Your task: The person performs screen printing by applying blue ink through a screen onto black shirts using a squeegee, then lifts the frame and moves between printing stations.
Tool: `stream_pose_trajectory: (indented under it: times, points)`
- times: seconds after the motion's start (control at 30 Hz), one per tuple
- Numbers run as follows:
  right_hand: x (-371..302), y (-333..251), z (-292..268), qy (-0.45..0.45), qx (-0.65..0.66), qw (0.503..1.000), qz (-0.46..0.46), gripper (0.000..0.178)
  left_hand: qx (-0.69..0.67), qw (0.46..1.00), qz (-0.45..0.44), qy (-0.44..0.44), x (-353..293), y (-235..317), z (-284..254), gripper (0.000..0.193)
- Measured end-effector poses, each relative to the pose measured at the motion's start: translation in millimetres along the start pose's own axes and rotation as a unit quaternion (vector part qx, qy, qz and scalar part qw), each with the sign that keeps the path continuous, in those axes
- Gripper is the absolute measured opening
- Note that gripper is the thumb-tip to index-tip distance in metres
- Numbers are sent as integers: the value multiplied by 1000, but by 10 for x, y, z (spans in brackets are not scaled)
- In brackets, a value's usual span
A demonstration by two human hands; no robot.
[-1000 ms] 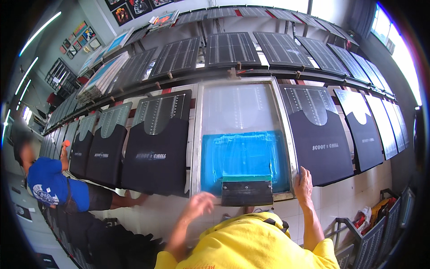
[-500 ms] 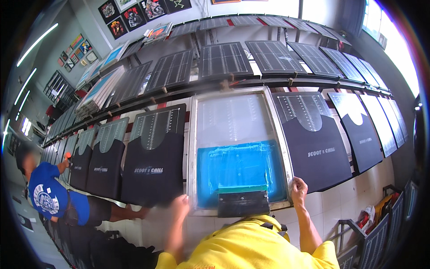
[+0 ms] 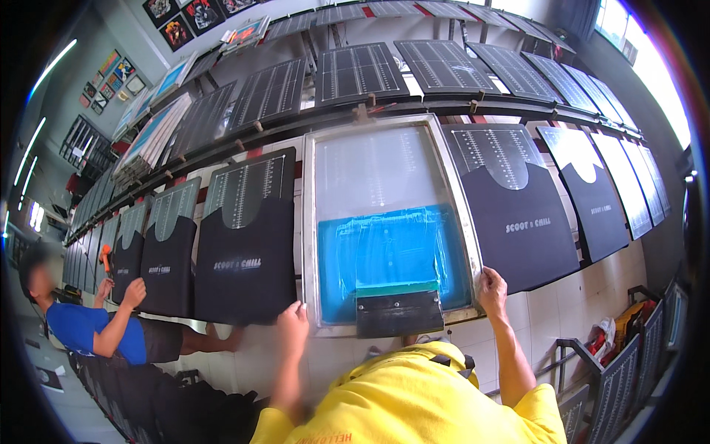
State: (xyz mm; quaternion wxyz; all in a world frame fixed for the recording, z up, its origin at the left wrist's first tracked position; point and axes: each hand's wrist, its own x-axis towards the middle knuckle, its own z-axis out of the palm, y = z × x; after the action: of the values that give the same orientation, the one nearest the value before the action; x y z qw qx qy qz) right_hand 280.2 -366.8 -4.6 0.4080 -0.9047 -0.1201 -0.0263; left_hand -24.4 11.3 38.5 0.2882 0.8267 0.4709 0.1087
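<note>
A screen-printing frame (image 3: 311, 244) with pale mesh lies in front of me, over a printing board. The near half of its mesh has a blue area (image 3: 384, 244). A black squeegee (image 3: 399, 314) with a green blade edge rests at the near end. My right hand (image 3: 492, 291) is closed on the frame's right edge near the lower corner. My left hand (image 3: 293, 323) is closed at the lower left edge, fingertips against the rail beside a black shirt (image 3: 240, 285); its exact grip is partly hidden. Another black shirt (image 3: 523, 233) lies on the right board.
More boards with black shirts (image 3: 171, 277) run along both sides. Behind a dark rail (image 3: 281, 127) stands a second row of boards (image 3: 359, 72). A co-worker in blue (image 3: 122, 337) stands at left near an orange handheld tool (image 3: 105, 257). Racked panels (image 3: 632, 370) stand at lower right.
The scene has shifted upward and slightly left in view. Both my hands keep their places at the frame's sides. The co-worker's two hands have come forward over the boards.
</note>
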Motion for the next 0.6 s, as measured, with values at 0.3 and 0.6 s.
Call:
stream_pose_trajectory:
  times: [0.3,0.6]
  points:
    - [-613,-1208,-374,-331,-225,852,-337,78,46,903,408,-128,-533,592,-149,45]
    - [-322,-1425,-110,-313,-230,842,-375,65,135,893,385,-192,-303,1001,164,53]
